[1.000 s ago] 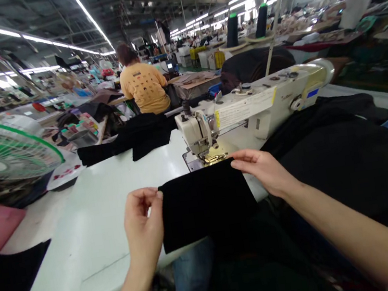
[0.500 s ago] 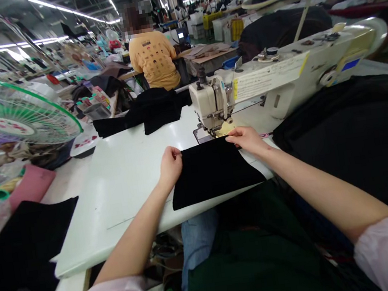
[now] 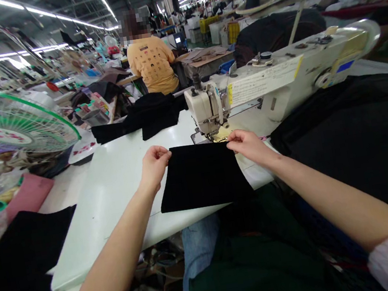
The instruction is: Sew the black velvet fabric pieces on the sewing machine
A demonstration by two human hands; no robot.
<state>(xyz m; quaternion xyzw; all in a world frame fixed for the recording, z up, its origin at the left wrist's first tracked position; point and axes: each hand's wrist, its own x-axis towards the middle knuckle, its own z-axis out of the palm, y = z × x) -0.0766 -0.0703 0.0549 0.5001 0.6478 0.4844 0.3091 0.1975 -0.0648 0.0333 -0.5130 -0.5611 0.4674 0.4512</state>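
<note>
Left hand [image 3: 155, 166]: thumb and fingers pinched on one upper corner of the black cloth [image 3: 204, 175]. Right hand [image 3: 247, 145]: same pinch, opposite corner. Cloth spread between them over the white table [image 3: 118, 176], just in front of the sewing machine [image 3: 206, 109]; whether it lies flat or is slightly lifted, I cannot tell.

Risks: only the corners are held, so a slip of either pinch would let the top edge sag or fold. Uneven pull would skew it. The lower edge reaches the table's front edge on my right; it could snag there or drag. My right fingertips sit near the needle area, so careless reaching could bring them too close.
</note>
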